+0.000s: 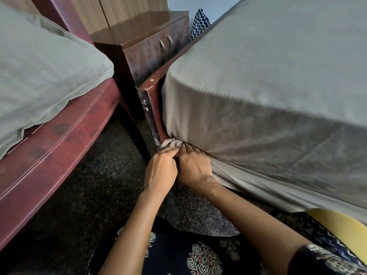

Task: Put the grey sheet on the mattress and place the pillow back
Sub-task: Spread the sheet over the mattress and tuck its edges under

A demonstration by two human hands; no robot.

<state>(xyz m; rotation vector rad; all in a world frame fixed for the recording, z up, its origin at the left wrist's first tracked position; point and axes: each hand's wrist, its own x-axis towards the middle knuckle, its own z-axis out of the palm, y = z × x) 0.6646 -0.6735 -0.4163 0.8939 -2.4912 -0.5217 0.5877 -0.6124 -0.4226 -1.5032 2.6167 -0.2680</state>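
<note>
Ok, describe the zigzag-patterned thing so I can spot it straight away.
Start at the big grey sheet on the right. Follow its left edge to the far end, past the dark wooden cabinet. The zigzag thing pokes up there, the only dark-and-white zigzag beside plain grey bedding.

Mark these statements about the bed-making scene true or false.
1. The left hand and the right hand both hold the grey sheet at a low corner. True.
2. The grey sheet is folded into a small pile. False: it is spread over the bed and hangs down its side.
3. A wooden cabinet with two door handles stands beside the bed. True.
4. The cabinet's doors stand open. False: both are shut.
</note>
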